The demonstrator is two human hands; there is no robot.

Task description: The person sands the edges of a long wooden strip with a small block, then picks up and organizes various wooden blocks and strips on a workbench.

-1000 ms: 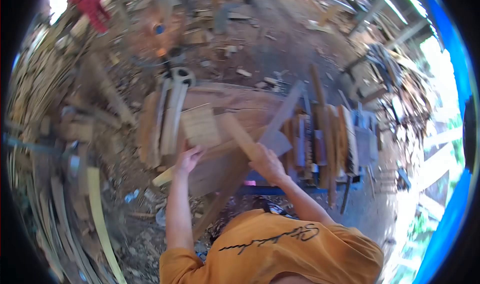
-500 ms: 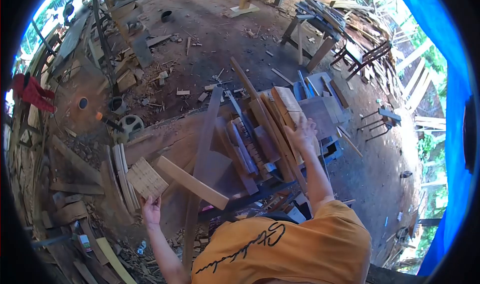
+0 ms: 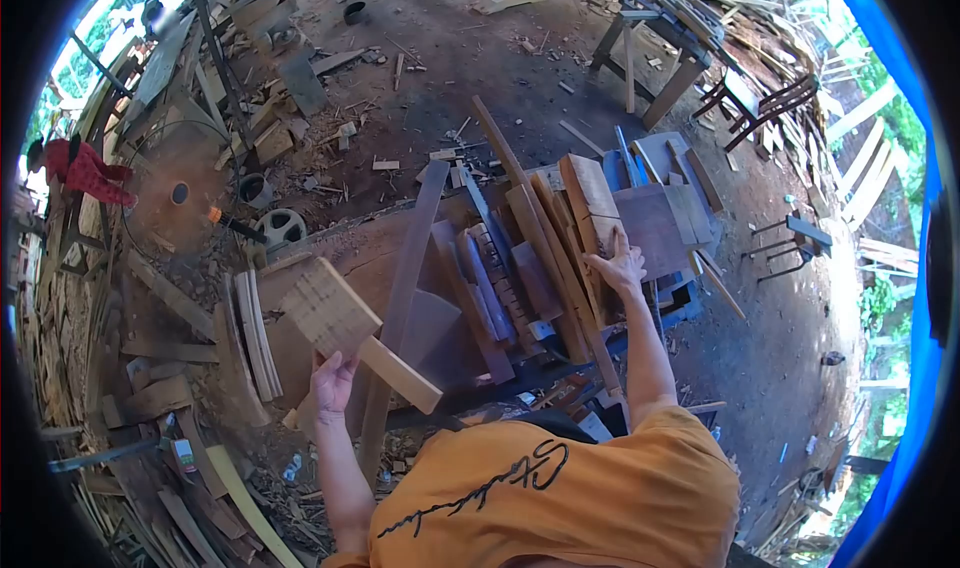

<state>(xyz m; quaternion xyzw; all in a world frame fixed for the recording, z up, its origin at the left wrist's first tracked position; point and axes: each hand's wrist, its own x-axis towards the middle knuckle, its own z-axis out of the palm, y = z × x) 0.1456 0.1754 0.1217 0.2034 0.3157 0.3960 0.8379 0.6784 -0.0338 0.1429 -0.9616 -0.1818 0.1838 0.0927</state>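
My left hand (image 3: 334, 382) is closed on the lower edge of a flat, squarish wooden board (image 3: 328, 310), held up over the left part of the workbench. A pale wooden strip (image 3: 405, 376) lies behind it, partly covered by the board. My right hand (image 3: 620, 266) rests at the near end of a thick wooden block (image 3: 592, 193), thumb and fingers apart. This block lies beside several long wood pieces (image 3: 545, 258) on the bench. A long dark plank (image 3: 408, 268) crosses the bench between my two hands.
Curved wooden pieces (image 3: 255, 338) stand at the bench's left end. Beyond them are a round fan (image 3: 180, 193) and a pale wheel-like disc (image 3: 282, 230). A wooden table (image 3: 660, 48) and a chair (image 3: 750, 103) stand at the far right. Wood scraps litter the ground.
My left hand has moved right with the board, which now covers part of the pale strip. My right hand has slid toward the near end of the block. The camera view has shifted slightly.
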